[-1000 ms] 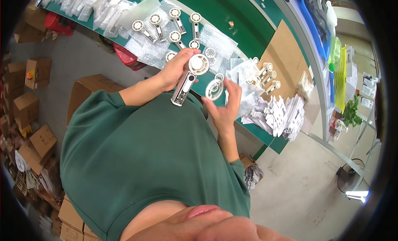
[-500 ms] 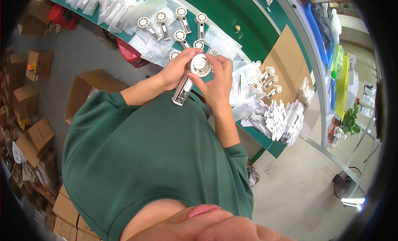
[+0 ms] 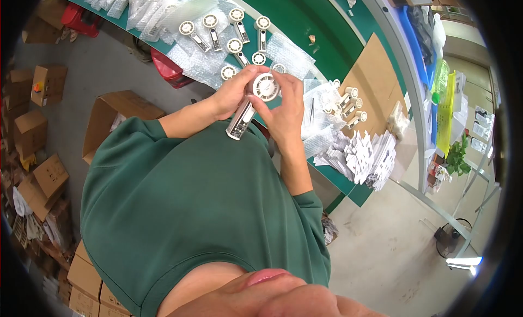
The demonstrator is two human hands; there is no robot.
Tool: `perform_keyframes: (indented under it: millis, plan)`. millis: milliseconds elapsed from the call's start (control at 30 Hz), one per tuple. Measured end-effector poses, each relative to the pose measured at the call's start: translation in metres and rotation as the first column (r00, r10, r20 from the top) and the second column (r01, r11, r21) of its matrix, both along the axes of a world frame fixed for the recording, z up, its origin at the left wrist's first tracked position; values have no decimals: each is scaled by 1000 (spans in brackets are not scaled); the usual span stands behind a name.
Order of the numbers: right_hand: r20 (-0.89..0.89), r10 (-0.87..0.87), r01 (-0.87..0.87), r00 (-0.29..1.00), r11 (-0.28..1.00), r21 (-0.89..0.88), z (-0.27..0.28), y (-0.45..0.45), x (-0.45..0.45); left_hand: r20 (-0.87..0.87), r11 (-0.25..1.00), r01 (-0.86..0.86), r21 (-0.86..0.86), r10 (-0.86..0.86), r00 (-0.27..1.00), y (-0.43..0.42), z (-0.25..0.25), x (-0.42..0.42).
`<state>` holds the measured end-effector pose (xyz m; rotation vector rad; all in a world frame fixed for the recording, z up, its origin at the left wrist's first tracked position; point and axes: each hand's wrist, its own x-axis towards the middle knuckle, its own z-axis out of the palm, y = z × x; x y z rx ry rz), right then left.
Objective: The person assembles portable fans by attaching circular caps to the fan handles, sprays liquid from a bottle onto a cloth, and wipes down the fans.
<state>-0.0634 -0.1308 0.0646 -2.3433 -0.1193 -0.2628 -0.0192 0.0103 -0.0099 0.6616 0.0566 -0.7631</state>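
A small handheld fan with a white round head (image 3: 266,87) and a clear handle with dark parts showing inside (image 3: 239,121) is in both my hands, in front of my chest. My left hand (image 3: 235,92) is closed around the left side of the head and the top of the handle. On the other side, my right hand (image 3: 283,104) grips the rim between thumb and fingers. Radial slots show on the face of the head. Just beyond my hands, several similar fans (image 3: 235,46) lie on bubble wrap (image 3: 204,69).
The green table (image 3: 357,194) carries bubble-wrap bags (image 3: 150,17) at the left, more fans (image 3: 351,93) on the right, tweezers (image 3: 312,109) and stacked white cut-outs (image 3: 359,159). Cardboard (image 3: 376,72) lies behind. A red stool (image 3: 168,69) and open cartons (image 3: 117,118) stand at my left.
The fan's head showed a swirl pattern before and now shows straight radial slots. Both hands keep nearly the same place and hold. The whole view has shifted slightly.
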Motion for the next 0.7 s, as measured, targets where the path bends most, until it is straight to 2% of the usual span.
perform_keyframes:
  millis: [133,433,533,700]
  plan:
    - [48,21,-21,999,1000,-5,-4,-3,-1,25,997,42,62,-44,999,2,0,-2]
    - [5,94,-93,996,991,-99,8,-6,-4,48,997,50,54,-52,997,3,1,-7]
    - [-28,114,-114,993,993,-1,8,-9,-4,76,997,57,46,-61,995,3,0,-7]
    - [-88,127,-121,988,991,62,10,-12,-6,60,996,64,64,-68,996,2,3,-11]
